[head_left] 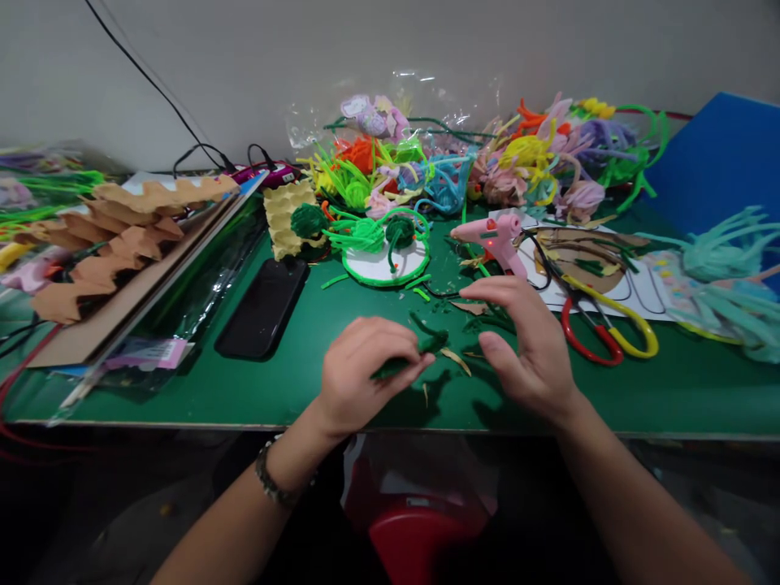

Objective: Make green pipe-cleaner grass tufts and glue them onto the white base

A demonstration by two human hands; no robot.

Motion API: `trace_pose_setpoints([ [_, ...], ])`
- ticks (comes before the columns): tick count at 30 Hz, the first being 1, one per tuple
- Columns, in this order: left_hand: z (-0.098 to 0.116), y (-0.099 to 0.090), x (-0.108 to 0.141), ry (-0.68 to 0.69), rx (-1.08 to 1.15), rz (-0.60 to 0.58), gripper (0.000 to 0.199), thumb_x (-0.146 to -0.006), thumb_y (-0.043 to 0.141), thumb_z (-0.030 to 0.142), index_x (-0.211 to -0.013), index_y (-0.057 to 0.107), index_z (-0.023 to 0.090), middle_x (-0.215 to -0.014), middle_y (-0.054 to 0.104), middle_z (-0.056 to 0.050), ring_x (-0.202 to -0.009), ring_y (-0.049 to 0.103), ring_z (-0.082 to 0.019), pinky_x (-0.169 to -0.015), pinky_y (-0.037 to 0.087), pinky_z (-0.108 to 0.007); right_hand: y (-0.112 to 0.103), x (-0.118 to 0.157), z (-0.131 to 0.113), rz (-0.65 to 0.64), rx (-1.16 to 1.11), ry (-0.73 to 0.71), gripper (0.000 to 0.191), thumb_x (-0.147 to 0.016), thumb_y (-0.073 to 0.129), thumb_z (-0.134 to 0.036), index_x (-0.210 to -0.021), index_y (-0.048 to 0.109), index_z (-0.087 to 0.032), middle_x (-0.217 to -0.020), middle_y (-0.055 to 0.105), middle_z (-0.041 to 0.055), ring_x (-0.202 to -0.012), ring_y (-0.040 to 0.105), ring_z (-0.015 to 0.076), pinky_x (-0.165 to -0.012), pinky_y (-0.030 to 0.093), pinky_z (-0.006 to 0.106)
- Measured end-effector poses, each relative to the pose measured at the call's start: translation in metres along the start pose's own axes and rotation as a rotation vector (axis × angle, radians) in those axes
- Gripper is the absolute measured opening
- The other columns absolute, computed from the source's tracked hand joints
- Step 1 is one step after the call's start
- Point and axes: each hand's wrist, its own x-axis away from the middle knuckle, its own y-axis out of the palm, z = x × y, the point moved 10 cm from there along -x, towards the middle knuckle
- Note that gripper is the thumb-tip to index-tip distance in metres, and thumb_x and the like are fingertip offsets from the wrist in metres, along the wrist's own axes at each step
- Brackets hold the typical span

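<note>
My left hand (366,370) is closed, thumb against fingers, around a dark green pipe cleaner (434,335) whose bent end sticks out to the right. To its right my right hand (527,349) hovers with thumb and fingers apart, nothing between them. Beyond the hands lies a white disc (374,264) edged in bright green, carrying a light green pipe-cleaner bundle (366,236) and a dark green ball (400,231). A pink glue gun (496,240) with a small red light rests behind my right hand. Red-and-yellow-handled scissors (609,321) lie to that hand's right.
A black phone (262,309) lies left of my hands. Cardboard egg trays (110,244) are stacked at the left. Colourful pipe-cleaner heaps (530,154) line the wall. A blue board (719,162) stands at right. Scraps (456,360) litter the green table (244,394) near its front edge.
</note>
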Motion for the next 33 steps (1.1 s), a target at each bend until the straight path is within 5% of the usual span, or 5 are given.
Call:
trace_pose_setpoints([
  [6, -0.048, 0.013, 0.010, -0.451, 0.156, -0.009, 0.014, -0.070, 0.064, 0.021, -0.064, 0.052, 0.019, -0.061, 0.060, 0.003, -0.058, 0.056, -0.008, -0.052, 0.041, -0.018, 0.025, 0.003, 0.018, -0.174, -0.018, 0.100, 0.030, -0.081, 0.044, -0.035, -0.106, 0.048, -0.017, -0.098, 0.054, 0.0092, -0.094, 0.051, 0.0200, -0.080, 0.042, 0.035],
  [15, -0.070, 0.009, 0.028, -0.552, 0.071, -0.035, 0.017, -0.068, 0.066, 0.021, -0.079, 0.052, 0.018, -0.063, 0.062, 0.004, -0.055, 0.057, -0.008, -0.044, 0.037, -0.016, 0.036, 0.008, 0.032, -0.232, 0.138, 0.154, 0.030, -0.079, 0.049, -0.036, -0.103, 0.051, -0.017, -0.097, 0.056, 0.0096, -0.093, 0.052, 0.0216, -0.080, 0.042, 0.037],
  [20, -0.035, -0.025, 0.021, -0.252, 0.019, 0.171, 0.017, -0.065, 0.069, 0.015, -0.074, 0.055, 0.019, -0.066, 0.064, 0.003, -0.062, 0.062, -0.010, -0.055, 0.047, -0.018, 0.044, 0.010, 0.031, -0.298, -0.074, 0.176, 0.041, -0.079, 0.048, -0.048, -0.108, 0.050, -0.019, -0.105, 0.055, 0.0096, -0.099, 0.051, 0.0217, -0.085, 0.041, 0.039],
  [26, 0.011, -0.010, 0.023, 0.146, 0.052, -0.116, 0.014, -0.073, 0.057, 0.008, -0.070, 0.058, 0.022, -0.072, 0.069, -0.001, -0.066, 0.065, -0.012, -0.061, 0.053, -0.022, 0.031, 0.002, 0.008, -0.214, -0.355, 0.136, 0.028, -0.083, 0.044, -0.042, -0.099, 0.061, -0.025, -0.101, 0.055, 0.0059, -0.100, 0.051, 0.0195, -0.088, 0.041, 0.038],
  [33, 0.012, 0.003, 0.023, 0.126, 0.114, -0.202, 0.013, -0.073, 0.057, 0.008, -0.074, 0.059, 0.021, -0.070, 0.069, -0.002, -0.064, 0.065, -0.012, -0.061, 0.052, -0.023, 0.051, 0.002, -0.005, -0.417, -0.467, 0.182, 0.017, -0.081, 0.051, -0.029, -0.085, 0.067, -0.024, -0.106, 0.056, 0.0043, -0.102, 0.052, 0.0170, -0.089, 0.042, 0.036],
])
